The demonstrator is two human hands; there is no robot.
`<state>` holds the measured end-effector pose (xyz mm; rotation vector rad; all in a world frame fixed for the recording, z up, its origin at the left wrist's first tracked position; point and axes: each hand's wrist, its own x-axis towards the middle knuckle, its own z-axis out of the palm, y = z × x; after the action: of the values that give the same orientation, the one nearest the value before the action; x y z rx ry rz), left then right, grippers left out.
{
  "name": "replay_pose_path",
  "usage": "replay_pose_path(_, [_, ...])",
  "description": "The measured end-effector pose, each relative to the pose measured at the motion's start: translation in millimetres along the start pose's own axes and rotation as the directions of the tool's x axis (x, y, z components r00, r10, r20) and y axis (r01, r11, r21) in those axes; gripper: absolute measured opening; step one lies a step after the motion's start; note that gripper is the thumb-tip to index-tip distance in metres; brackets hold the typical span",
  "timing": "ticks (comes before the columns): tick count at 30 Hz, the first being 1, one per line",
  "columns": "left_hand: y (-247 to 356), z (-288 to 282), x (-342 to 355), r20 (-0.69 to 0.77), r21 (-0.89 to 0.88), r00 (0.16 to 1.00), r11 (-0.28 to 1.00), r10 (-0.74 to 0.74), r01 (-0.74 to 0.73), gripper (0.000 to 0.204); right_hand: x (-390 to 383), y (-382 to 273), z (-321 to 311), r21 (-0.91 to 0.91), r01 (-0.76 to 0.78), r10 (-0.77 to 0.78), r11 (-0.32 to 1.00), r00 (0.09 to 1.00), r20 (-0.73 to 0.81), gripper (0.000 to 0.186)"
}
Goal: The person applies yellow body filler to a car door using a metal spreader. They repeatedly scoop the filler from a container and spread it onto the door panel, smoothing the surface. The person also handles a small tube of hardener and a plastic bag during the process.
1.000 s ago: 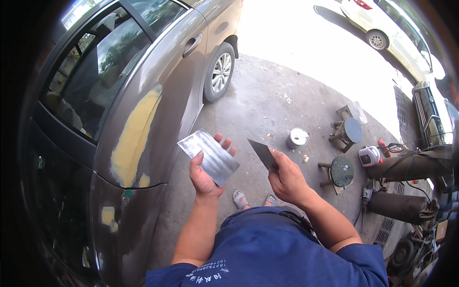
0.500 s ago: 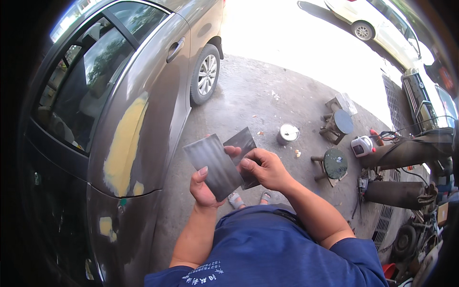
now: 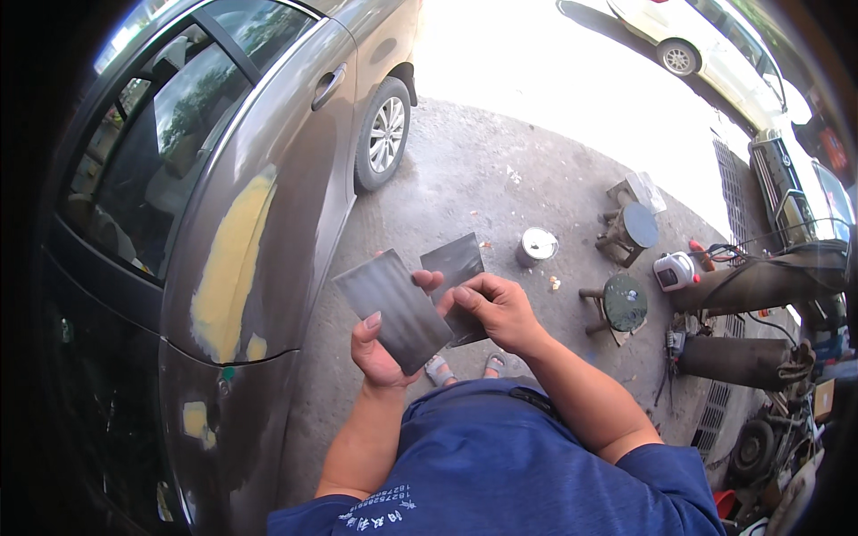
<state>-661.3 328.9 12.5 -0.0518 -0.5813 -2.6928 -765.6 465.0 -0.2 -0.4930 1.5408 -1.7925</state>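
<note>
My left hand (image 3: 380,353) holds a dark grey rectangular sheet (image 3: 391,308) by its lower edge, thumb on the front face and fingertips showing past its right side. That face is smooth-looking with pale streaks. My right hand (image 3: 502,313) pinches a second, darker sheet (image 3: 458,261) between thumb and fingers, just right of and partly behind the first. To the left, the brown car door (image 3: 304,188) carries a long patch of yellowish filler (image 3: 231,268). A smaller filler patch (image 3: 197,422) sits lower on the door.
On the concrete floor stand an open round can (image 3: 538,246), a blue-topped stool (image 3: 640,225) and a green-topped stool (image 3: 626,302). A white jug (image 3: 674,271) is by thick dark cylinders (image 3: 742,364) at the right. Beyond are a white car (image 3: 728,54) and a floor grate (image 3: 731,188).
The sheet in my right hand has turned slightly, its upper corner shifting right. My right hand has moved a little; my left keeps its grip. The camera view has shifted slightly.
</note>
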Motion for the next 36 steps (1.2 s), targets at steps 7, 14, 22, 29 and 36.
replay_pose_path(7, [7,2,3,-0.024,0.069,1.000,0.997,0.019,-0.017,0.074,1,-3,-9,-0.428,-0.041,-0.004,0.903,0.995,-0.104,0.032])
replay_pose_path(14, [11,-7,1,0.051,0.083,0.994,0.993,-0.092,0.088,0.074,2,-7,9,-0.512,-0.014,-0.046,0.859,0.993,-0.104,0.037])
replay_pose_path(22, [21,-20,-1,-0.077,0.106,0.983,0.979,-0.169,0.177,0.066,5,0,-14,-0.507,0.146,-0.290,0.849,0.932,-0.217,0.029])
replay_pose_path(29, [21,-50,6,-0.254,-0.142,0.944,0.974,-0.211,0.179,0.067,-20,-16,-5,-0.061,-0.041,0.053,0.997,0.977,0.206,0.042])
replay_pose_path(36, [7,-71,14,-0.398,0.155,0.896,0.948,-0.199,0.279,0.055,-14,-1,34,-0.111,-0.145,0.178,0.983,0.896,0.407,0.040])
